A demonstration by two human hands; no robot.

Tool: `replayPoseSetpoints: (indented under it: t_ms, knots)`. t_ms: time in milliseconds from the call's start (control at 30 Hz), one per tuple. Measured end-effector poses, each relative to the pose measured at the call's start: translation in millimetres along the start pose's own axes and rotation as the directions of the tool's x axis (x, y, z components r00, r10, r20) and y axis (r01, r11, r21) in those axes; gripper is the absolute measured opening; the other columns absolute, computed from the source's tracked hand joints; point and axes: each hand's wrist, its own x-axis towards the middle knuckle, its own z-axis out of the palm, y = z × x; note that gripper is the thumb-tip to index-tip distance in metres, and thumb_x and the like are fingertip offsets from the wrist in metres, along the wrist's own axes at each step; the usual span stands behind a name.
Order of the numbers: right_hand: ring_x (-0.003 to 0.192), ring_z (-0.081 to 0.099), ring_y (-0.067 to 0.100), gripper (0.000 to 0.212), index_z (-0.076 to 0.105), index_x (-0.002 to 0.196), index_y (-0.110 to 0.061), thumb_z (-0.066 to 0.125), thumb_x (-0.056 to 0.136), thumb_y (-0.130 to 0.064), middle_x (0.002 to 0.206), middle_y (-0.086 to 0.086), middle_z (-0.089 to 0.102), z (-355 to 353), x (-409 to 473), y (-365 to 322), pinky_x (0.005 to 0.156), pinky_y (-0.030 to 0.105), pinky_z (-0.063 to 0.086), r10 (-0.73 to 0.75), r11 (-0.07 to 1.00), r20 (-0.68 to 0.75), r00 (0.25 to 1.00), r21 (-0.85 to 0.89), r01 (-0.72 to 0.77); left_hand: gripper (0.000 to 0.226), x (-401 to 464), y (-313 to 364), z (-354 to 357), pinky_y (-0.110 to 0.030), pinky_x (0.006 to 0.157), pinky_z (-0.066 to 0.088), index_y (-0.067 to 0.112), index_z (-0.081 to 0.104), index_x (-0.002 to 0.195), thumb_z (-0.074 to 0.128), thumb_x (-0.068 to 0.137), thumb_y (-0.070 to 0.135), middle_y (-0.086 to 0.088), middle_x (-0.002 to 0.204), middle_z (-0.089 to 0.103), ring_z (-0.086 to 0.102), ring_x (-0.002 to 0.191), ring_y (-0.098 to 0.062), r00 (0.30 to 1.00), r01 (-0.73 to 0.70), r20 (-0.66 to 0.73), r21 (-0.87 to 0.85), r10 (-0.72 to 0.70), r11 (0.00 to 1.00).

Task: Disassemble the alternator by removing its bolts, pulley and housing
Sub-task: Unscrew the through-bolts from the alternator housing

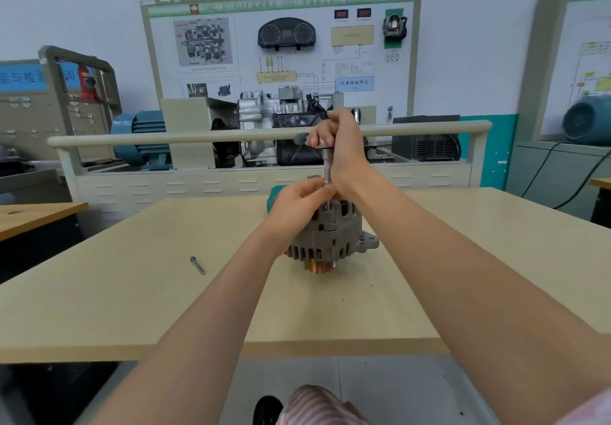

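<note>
A grey alternator [325, 239] stands on the beige table [165, 292] with its copper-coloured pulley [319, 265] down against the tabletop. A slim metal socket driver [327, 173] stands upright on top of the housing. My right hand [337, 140] grips its upper end. My left hand [299, 201] pinches the shaft's lower end just above the housing. One loose bolt [197, 265] lies on the table to the left of the alternator.
A teal object [274, 193] lies behind the alternator, mostly hidden by my left hand. Beyond the table stands a training bench with a rail [165, 138], a gearbox, a teal motor and a wall panel. A second table edge [39, 218] is at left.
</note>
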Motion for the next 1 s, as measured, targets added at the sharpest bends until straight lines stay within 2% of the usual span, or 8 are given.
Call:
replayPoseSetpoints:
  t_ms: [133,233,300,500,633,767,900,1000]
  knots:
    - [0.057,0.042,0.011,0.04,0.043,0.054,-0.01,0.038,0.094,-0.012,0.052,-0.005,0.044,4,-15,14,0.06,0.023,0.037,-0.259,0.862,-0.005,0.966,-0.452,0.229,0.015,1,-2,0,-0.025,0.072,0.04,0.022,0.069,0.099,0.056,0.093,0.024,0.009,0.081,0.068,0.059,0.083,-0.009,0.999,0.004,-0.035,0.01,-0.004,1.0]
    - [0.08,0.041,0.017,0.013,0.051,0.081,-0.009,0.045,0.087,-0.019,0.082,0.002,0.046,-2,-22,32,0.08,0.029,0.033,-0.527,0.119,0.231,0.818,-0.933,0.341,0.011,3,-4,1,-0.022,0.061,0.04,0.013,0.061,0.092,0.05,0.094,0.009,-0.001,0.078,0.062,0.055,0.078,-0.014,0.993,0.054,-0.107,0.023,-0.051,0.998]
    - [0.088,0.041,0.023,0.022,0.053,0.092,-0.008,0.042,0.084,-0.025,0.091,0.006,0.047,-2,-23,36,0.089,0.033,0.028,-0.545,-0.084,0.237,0.805,-0.97,0.229,0.012,5,-4,2,-0.022,0.061,0.042,0.01,0.057,0.096,0.046,0.095,0.006,-0.004,0.081,0.06,0.055,0.08,-0.016,0.991,0.076,-0.115,0.04,-0.071,0.996]
    - [0.076,0.037,0.017,0.026,0.042,0.062,-0.013,0.047,0.087,-0.016,0.071,-0.001,0.041,1,-17,25,0.078,0.031,0.032,-0.511,0.325,0.146,0.847,-0.88,0.348,0.02,1,-3,3,-0.022,0.061,0.038,0.022,0.058,0.08,0.049,0.093,0.011,0.004,0.075,0.06,0.053,0.073,-0.009,0.996,0.017,-0.092,0.037,-0.013,0.999]
    - [0.065,0.036,0.017,0.04,0.032,0.049,-0.017,0.041,0.088,-0.011,0.059,-0.001,0.035,1,-16,17,0.064,0.034,0.03,-0.387,0.709,0.078,0.919,-0.612,0.35,0.021,1,-2,5,-0.025,0.075,0.043,0.019,0.065,0.111,0.051,0.095,0.023,0.006,0.09,0.065,0.056,0.086,-0.01,0.999,-0.002,-0.039,0.017,0.003,1.0]
    - [0.052,0.029,0.013,0.037,0.03,0.047,-0.015,0.04,0.082,-0.018,0.05,0.0,0.031,3,-11,15,0.055,0.029,0.026,-0.283,0.85,0.02,0.959,-0.458,0.261,0.027,1,-2,5,-0.026,0.079,0.043,0.02,0.066,0.118,0.052,0.096,0.028,0.008,0.09,0.067,0.059,0.09,-0.011,1.0,0.005,-0.019,0.005,-0.005,1.0]
    - [0.048,0.024,0.011,0.045,0.028,0.048,-0.016,0.044,0.09,-0.008,0.047,-0.002,0.027,3,-6,17,0.051,0.027,0.022,-0.299,0.828,0.014,0.954,-0.493,0.266,0.023,1,-3,4,-0.022,0.073,0.044,0.018,0.07,0.11,0.055,0.094,0.026,0.007,0.086,0.07,0.062,0.087,-0.01,0.999,0.005,-0.045,-0.034,-0.007,0.999]
    - [0.066,0.037,0.014,0.025,0.042,0.063,-0.014,0.047,0.088,-0.015,0.067,-0.002,0.04,-4,-10,25,0.065,0.028,0.03,-0.444,0.402,0.153,0.883,-0.847,0.348,0.019,2,-3,5,-0.011,0.053,0.042,0.02,0.065,0.079,0.054,0.093,0.015,0.008,0.068,0.064,0.058,0.068,-0.005,0.995,0.026,-0.099,-0.022,-0.028,0.999]
